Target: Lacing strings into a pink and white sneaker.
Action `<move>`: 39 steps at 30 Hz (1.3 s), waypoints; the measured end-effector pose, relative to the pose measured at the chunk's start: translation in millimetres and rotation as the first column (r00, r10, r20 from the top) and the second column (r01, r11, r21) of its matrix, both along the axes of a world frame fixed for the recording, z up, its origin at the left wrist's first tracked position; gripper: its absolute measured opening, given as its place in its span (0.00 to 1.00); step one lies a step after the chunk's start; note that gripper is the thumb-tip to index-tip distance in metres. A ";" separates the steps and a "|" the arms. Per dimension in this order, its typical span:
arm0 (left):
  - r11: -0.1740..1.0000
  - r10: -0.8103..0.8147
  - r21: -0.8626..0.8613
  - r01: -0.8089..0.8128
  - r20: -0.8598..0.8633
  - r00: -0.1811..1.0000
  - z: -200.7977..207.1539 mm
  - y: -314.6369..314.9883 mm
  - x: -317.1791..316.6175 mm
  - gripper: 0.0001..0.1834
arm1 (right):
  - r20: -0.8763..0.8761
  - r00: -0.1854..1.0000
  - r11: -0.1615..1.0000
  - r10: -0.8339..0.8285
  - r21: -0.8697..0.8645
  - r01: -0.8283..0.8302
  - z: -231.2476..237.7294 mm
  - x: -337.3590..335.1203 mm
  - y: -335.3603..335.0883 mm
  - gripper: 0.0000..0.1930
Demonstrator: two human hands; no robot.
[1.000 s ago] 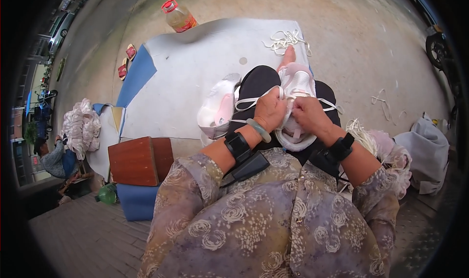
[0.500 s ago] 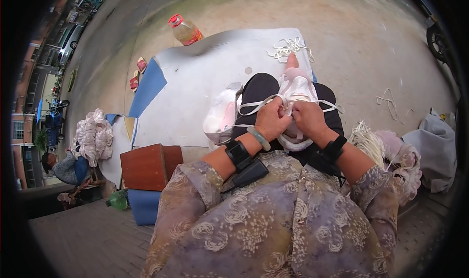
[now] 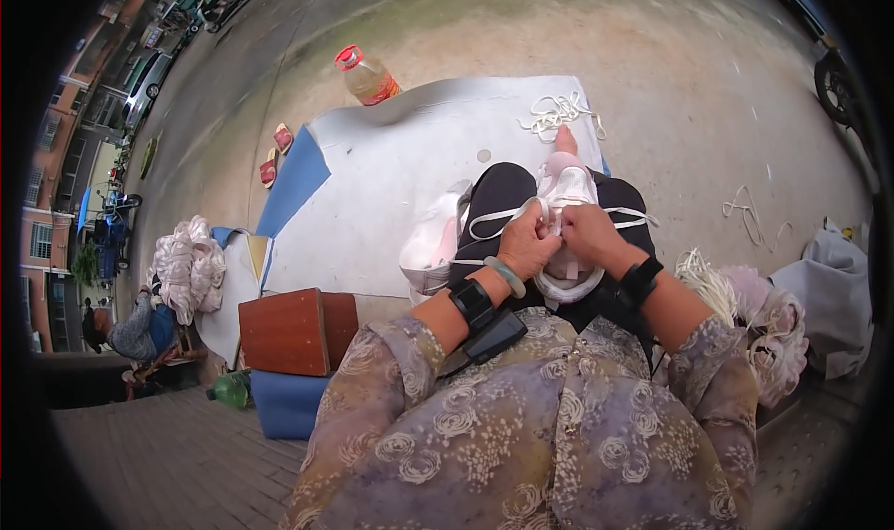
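On my lap, between my knees in dark trousers, lies a white and pink shoe [image 3: 570, 187]. White shoelace [image 3: 495, 217] runs out from its front on both sides, looping over my left knee and trailing across the right. My left hand [image 3: 529, 245] is closed in a pinch on the lace at the shoe's middle. Touching close beside it, my right hand [image 3: 594, 236] is also pinched on the lace; its fingertips are partly hidden. A second white and pink shoe [image 3: 430, 251] rests beside my left knee.
White laces [image 3: 559, 114] lie at the far end of a white sheet [image 3: 391, 171]. A bottle with a red cap [image 3: 371, 78] stands beyond it. At right are a lace bundle [image 3: 703, 278] and piled shoes [image 3: 775, 334]. A brown wooden box [image 3: 284, 332] sits at left.
The view has shifted slightly, so the surroundings sit a little lower and to the right. My hands stay together at the shoe's lacing, with small finger movements.
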State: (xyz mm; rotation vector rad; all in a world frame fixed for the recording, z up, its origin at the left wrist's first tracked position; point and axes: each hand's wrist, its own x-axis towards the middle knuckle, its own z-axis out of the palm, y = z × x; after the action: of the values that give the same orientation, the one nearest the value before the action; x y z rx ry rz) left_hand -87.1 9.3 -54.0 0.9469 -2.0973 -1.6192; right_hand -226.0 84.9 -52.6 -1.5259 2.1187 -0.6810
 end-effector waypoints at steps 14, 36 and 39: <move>0.805 0.091 0.592 -0.041 -0.056 0.994 13.9 -17.1 0.5 0.07 | -0.113 0.991 0.996 0.065 0.072 -0.057 59.2 -12.4 90.3 0.06; 0.950 0.281 0.190 -0.248 -0.177 0.943 14.9 -24.8 10.0 0.06 | -0.305 0.919 0.955 -0.249 -0.236 0.181 74.9 -37.3 226.3 0.03; 0.989 0.148 -0.016 -0.150 -0.074 0.986 1.0 -13.5 11.5 0.06 | -0.259 0.854 0.886 -0.452 -0.238 0.397 63.3 -53.4 285.1 0.02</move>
State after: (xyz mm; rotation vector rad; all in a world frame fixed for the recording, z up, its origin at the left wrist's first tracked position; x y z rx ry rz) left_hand -75.6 -4.2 -53.0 0.9971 -1.9425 -1.5302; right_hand -279.4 370.0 10.6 -1.3189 2.7496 -0.8435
